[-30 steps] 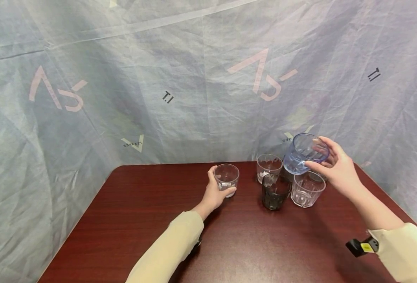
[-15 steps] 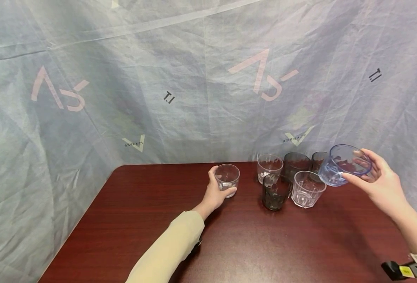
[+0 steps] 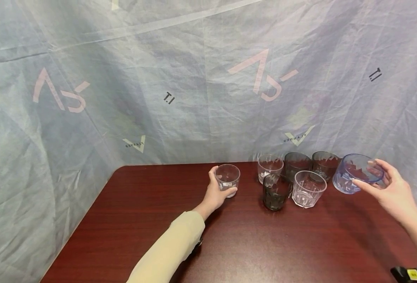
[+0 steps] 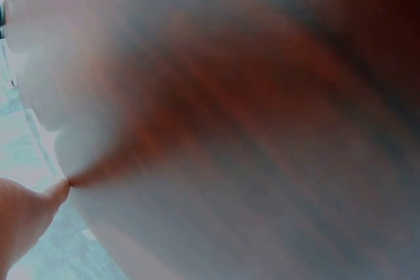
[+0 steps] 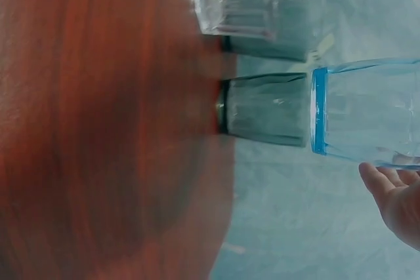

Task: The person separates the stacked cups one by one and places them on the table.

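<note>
In the head view my left hand (image 3: 213, 196) grips a clear glass (image 3: 230, 184) standing at the middle of the back of the table, thumb along its near side. Raised at the far right, a blue glass (image 3: 344, 181) is held between the thumb and fingers of my right hand (image 3: 395, 192). The right wrist view has this blue glass (image 5: 367, 109) well off the tabletop, its base at about the rim height of a dark glass (image 5: 266, 108). Blur fills most of the left wrist view, where a thumb (image 4: 33, 218) shows at the left edge.
Between my hands stand a dark glass (image 3: 273, 200) and a clear faceted glass (image 3: 304, 198) in front, with a clear glass (image 3: 265, 167), a grey glass (image 3: 294, 163) and another grey glass (image 3: 326, 167) behind. A cloth backdrop (image 3: 180, 122) hangs behind the table (image 3: 236, 243).
My right hand has carried the blue glass rightward and lower, past the grey glasses, uncovering them. My left hand stays on its clear glass.
</note>
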Action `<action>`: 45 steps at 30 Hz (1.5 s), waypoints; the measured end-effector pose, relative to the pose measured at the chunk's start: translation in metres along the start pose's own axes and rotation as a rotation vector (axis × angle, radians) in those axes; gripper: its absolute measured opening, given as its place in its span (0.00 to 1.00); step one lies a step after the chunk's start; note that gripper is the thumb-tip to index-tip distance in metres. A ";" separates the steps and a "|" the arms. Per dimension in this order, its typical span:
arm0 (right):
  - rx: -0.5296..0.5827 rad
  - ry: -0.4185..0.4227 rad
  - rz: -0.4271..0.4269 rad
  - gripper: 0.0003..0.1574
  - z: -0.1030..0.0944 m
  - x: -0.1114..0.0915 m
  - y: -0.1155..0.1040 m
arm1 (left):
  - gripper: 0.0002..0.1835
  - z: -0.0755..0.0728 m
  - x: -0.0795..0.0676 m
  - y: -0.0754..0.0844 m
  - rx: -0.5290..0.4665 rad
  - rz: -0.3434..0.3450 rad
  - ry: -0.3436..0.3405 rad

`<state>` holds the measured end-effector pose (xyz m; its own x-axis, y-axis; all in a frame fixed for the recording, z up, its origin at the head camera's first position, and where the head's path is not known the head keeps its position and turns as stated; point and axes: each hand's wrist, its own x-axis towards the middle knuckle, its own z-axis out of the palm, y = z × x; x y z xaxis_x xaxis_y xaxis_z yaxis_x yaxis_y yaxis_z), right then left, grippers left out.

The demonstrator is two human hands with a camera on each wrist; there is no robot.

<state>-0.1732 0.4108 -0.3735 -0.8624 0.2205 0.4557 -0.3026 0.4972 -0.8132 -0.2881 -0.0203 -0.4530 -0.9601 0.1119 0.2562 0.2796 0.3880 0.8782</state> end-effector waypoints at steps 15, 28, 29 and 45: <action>-0.134 -0.118 0.066 0.55 0.009 -0.004 0.042 | 0.51 0.001 0.001 -0.002 -0.008 -0.001 -0.004; -0.197 -0.172 0.056 0.53 0.016 -0.003 0.061 | 0.51 0.002 0.001 -0.003 0.006 -0.007 -0.005; -0.194 -0.171 0.057 0.53 0.016 -0.003 0.062 | 0.51 0.002 0.001 -0.003 0.006 -0.006 -0.005; -0.194 -0.177 0.044 0.51 0.019 0.003 0.064 | 0.51 0.000 -0.001 0.001 -0.009 -0.011 0.003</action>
<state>-0.2031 0.4271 -0.4310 -0.9358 0.1039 0.3368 -0.1940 0.6458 -0.7384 -0.2866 -0.0204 -0.4529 -0.9632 0.1047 0.2475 0.2687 0.3813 0.8845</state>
